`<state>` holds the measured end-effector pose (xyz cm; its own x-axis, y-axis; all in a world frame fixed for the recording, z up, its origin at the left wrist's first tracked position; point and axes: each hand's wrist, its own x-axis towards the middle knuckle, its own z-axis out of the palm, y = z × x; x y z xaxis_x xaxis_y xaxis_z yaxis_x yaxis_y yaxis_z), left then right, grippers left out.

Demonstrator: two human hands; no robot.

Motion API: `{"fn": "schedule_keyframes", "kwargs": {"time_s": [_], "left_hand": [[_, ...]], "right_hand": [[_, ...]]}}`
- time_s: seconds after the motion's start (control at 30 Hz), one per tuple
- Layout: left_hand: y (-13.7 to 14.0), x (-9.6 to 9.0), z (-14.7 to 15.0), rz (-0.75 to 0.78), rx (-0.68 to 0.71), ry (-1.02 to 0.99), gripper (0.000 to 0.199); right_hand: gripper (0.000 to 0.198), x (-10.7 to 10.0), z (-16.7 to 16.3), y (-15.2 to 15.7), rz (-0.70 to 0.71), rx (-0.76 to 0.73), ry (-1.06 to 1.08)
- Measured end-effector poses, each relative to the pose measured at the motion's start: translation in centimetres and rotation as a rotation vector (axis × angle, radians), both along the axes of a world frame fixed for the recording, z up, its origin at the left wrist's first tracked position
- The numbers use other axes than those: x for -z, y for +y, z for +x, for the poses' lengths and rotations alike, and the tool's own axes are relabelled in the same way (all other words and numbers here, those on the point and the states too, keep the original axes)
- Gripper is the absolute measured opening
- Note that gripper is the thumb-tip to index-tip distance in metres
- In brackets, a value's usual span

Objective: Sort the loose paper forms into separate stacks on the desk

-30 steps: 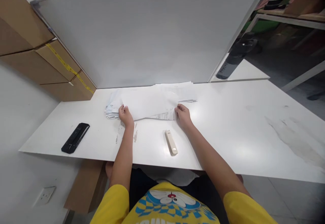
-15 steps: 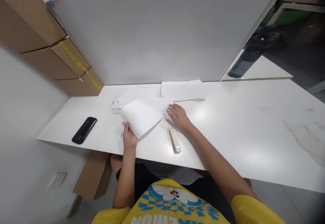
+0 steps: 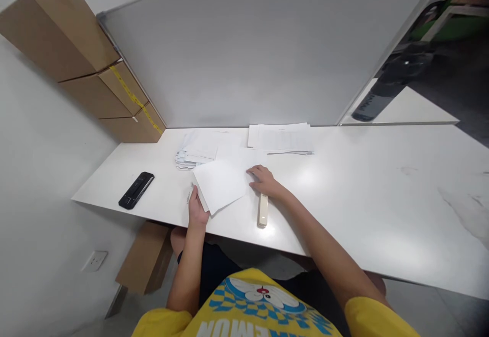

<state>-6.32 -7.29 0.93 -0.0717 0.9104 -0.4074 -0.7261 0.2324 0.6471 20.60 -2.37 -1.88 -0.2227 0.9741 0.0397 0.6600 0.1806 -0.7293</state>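
My left hand point(image 3: 198, 209) is closed on the lower left edge of some white paper point(image 3: 220, 187), its thumb on top. The paper is tilted, with its near left corner raised off the table. By the right side of the paper, my right hand point(image 3: 264, 180) has its fingers stretched and apart, low over the table; whether the fingertips touch the paper is unclear. A long cream stapler point(image 3: 263, 211) lies just below that hand, its far end close to the palm. Behind the held paper sits a loose pile of small paper slips point(image 3: 187, 158).
A stack of printed sheets point(image 3: 280, 136) lies at the back against the grey board point(image 3: 260, 47). To the left are a black phone-like device point(image 3: 136, 190) and stacked cardboard boxes point(image 3: 130, 123). A dark bottle point(image 3: 376, 97) is seen beyond the board on the right.
The held paper has come down flatter, uncovering more of the slips behind. My right hand has moved back toward the stapler. The whole view has shifted slightly.
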Motion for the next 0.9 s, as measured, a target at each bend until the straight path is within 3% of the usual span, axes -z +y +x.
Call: {"fn": "schedule_keyframes", "kwargs": {"time_s": [0.23, 0.43, 0.5, 0.6, 0.7, 0.8, 0.9], "left_hand": [[-0.3, 1.1, 1.0, 0.024, -0.065, 0.211, 0.043], [-1.8, 1.3, 2.7, 0.189, -0.149, 0.535, 0.047], [-2.7, 1.1, 2.5, 0.231, -0.150, 0.560, 0.041], [-3.8, 0.7, 1.3, 0.238, -0.147, 0.626, 0.031], [-4.2, 0.7, -0.1, 0.252, -0.160, 0.727, 0.030], [-4.6, 1.0, -0.7, 0.277, -0.210, 0.773, 0.036], [-5.1, 1.3, -0.7, 0.281, -0.191, 0.747, 0.039]], "right_hand": [[0.044, 0.5, -0.2, 0.0, 0.012, 0.019, 0.107], [0.038, 1.0, 0.6, 0.0, 0.034, 0.079, 0.271], [0.045, 0.4, 0.9, -0.3, 0.028, 0.104, 0.357], [0.055, -1.4, 1.0, -1.1, 0.011, 0.015, 0.598], [0.044, -3.0, 0.4, -2.1, -0.077, -0.082, 0.775], [0.036, -3.7, -0.3, -3.0, -0.155, -0.110, 0.734], [0.029, -3.9, -1.1, -4.1, -0.114, -0.088, 0.677]]}}
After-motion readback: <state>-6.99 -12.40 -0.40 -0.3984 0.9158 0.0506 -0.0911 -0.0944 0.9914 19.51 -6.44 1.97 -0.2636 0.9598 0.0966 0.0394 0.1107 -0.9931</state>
